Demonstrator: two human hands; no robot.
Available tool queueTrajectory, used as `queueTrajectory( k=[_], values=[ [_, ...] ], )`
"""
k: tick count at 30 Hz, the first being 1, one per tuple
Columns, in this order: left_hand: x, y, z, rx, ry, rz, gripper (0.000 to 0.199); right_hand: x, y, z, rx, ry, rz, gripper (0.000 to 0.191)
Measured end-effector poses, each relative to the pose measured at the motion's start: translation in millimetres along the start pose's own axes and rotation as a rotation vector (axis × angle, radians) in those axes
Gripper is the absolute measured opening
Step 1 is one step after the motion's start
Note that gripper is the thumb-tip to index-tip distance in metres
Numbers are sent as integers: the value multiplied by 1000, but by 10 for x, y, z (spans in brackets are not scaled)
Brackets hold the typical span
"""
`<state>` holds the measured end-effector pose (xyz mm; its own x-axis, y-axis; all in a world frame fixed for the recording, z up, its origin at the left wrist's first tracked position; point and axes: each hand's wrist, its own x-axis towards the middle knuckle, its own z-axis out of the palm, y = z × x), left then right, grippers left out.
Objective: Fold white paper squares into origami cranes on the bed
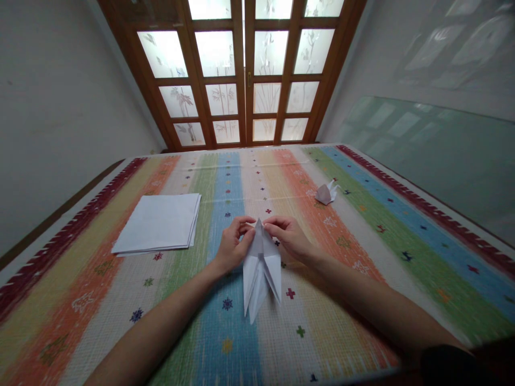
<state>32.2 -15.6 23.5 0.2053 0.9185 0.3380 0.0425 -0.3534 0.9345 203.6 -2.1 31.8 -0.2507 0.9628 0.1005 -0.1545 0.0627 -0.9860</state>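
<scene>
A folded piece of white paper [262, 268] is between both hands at the middle of the table, its narrow tip pointing away and several long pointed flaps spreading toward me. My left hand [236, 242] pinches the upper left edge near the tip, thumb on top. On the other side, my right hand [290, 236] grips the upper right edge close to the tip, fingers bent. Both hands are closed on the paper, and their fingertips nearly meet at its tip.
A stack of white paper sheets [159, 223] lies left of my hands. At the right, farther back, sits a small folded paper bird [326, 193]. A striped, patterned cloth [227, 343] covers the table. Behind the table are wooden doors with glass panes [223, 99].
</scene>
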Motion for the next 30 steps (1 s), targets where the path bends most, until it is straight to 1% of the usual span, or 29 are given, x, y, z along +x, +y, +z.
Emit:
queueTrajectory(
  k=[3,6,9,14,21,25,30],
  values=[
    [7,27,8,46,28,-5,22,-2,-12,26,-3,15,7,20],
    [12,54,20,103,79,-10,17,-12,-20,51,-11,33,8,20],
    [2,82,41,149,115,-4,17,-28,-21,71,-25,41,1,21],
    [-42,137,84,181,142,-14,18,-54,-34,98,-72,73,-18,23],
    [-84,194,123,188,184,-42,20,-62,-23,119,-162,85,-32,25],
    [-92,198,139,187,195,-50,20,-58,12,121,-184,91,-66,27],
    [-90,164,154,171,193,-38,19,-61,17,117,-181,74,-69,27]
  ],
)
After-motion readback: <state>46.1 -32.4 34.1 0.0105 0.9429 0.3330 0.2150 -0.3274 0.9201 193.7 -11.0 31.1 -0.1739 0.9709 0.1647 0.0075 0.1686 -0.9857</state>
